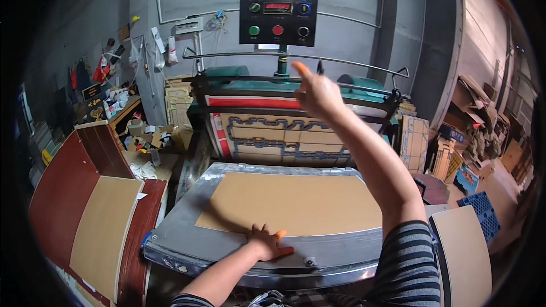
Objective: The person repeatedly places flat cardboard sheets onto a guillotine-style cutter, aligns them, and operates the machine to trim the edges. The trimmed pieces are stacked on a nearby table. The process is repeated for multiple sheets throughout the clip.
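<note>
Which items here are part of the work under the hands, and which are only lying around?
In use:
- left hand, flat on the cardboard sheet
- metal press table under the sheet
- right hand, raised toward the control panel
- die board behind

Lying about:
- cardboard stack at left
- blue crate
- cardboard scraps

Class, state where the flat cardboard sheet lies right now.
The cardboard sheet lies flat, centre of the head view, on the metal platen, its near edge under the left hand.
</note>
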`<state>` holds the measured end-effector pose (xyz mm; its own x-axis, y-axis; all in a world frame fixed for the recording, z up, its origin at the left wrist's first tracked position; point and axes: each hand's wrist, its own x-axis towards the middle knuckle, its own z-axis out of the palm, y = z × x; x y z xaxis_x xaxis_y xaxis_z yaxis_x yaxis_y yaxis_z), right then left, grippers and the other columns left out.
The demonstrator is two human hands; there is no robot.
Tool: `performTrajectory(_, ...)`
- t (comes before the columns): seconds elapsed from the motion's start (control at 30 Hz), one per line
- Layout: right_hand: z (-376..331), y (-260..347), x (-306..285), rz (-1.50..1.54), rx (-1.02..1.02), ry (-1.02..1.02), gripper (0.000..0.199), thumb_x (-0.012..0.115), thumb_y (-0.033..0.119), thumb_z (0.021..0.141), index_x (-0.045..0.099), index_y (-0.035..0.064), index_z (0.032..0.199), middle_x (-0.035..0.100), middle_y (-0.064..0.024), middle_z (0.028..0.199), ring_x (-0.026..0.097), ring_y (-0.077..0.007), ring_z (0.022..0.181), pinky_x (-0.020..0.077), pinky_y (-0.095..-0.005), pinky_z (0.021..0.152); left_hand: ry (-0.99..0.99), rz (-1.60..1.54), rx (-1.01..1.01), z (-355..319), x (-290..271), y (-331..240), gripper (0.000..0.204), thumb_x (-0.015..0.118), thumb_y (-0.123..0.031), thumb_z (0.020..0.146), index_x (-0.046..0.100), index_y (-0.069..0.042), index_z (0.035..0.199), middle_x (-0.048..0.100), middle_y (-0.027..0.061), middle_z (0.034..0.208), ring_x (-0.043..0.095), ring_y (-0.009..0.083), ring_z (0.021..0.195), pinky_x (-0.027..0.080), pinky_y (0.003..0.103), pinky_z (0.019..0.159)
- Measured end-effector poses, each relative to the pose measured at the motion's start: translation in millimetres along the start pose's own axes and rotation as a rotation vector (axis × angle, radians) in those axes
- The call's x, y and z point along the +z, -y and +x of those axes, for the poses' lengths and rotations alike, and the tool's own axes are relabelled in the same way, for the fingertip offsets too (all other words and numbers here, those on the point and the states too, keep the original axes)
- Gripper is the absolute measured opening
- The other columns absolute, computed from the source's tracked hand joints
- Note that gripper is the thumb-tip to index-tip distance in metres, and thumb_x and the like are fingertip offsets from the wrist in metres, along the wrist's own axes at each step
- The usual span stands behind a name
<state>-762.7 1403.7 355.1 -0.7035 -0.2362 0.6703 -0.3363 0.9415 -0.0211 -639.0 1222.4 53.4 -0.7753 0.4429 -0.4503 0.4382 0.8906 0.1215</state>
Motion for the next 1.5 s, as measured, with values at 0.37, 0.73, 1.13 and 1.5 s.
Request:
performTrajectory(0.37, -316.9, 1.0, -108.0, 0.285, -0.239, 0.156, 0.044, 0.064, 0.02, 0.085, 0.055, 0.0039, 0.125, 0.06, -0.0113, 0.081, 0.062, -0.0275, 0.062, 0.051, -0.0384, 0.053, -0.838, 0.028, 0.099, 143.0, -223.5, 76.0, 0.043, 0.058, -0.038, 0.088, 0.063, -0.005, 0.115, 0.056, 0.0184, 0.126, 0.05, 0.0343, 0.119, 0.041, 0.041, 0.098)
performTrajectory(0.73, -698.2, -52.2, -42.7, 0.346, 1.497, -0.018, 0.043, 0.073, 0.02, 0.076, 0.065, 0.0063, 0.115, 0.067, -0.0163, 0.109, 0.064, -0.0297, 0.104, 0.0506, -0.0377, 0.089, -0.754, -0.174, 1.091, 41.5, -55.4, -69.1, 0.021, 0.075, -0.013, 0.07, 0.067, -0.004, 0.088, 0.067, 0.0115, 0.092, 0.064, 0.0315, 0.088, 0.049, 0.04, 0.081)
performTrajectory(1.13, -823.9, -173.5, -118.9, -0.269, 1.827, -0.126, 0.021, 0.072, 0.021, 0.075, 0.073, 0.0033, 0.085, 0.071, -0.0155, 0.08, 0.069, -0.0251, 0.076, 0.052, -0.0367, 0.071, -0.528, -0.595, 0.502, -25.5, 81.0, -6.9, 0.022, 0.072, -0.006, 0.078, 0.07, 0.0, 0.099, 0.07, 0.0149, 0.096, 0.067, 0.0242, 0.087, 0.05, 0.032, 0.08)
performTrajectory(1.5, -682.2, -180.4, -118.7, 0.026, 1.633, -0.184, 0.011, 0.069, 0.007, 0.078, 0.071, -0.0024, 0.082, 0.068, -0.0098, 0.068, 0.064, -0.0121, 0.06, 0.0506, -0.0251, 0.058, -0.723, -0.599, 0.416, -71.6, 35.6, -9.8, 0.023, 0.075, -0.006, 0.076, 0.07, 0.001, 0.097, 0.07, 0.0161, 0.094, 0.067, 0.0268, 0.088, 0.051, 0.033, 0.082)
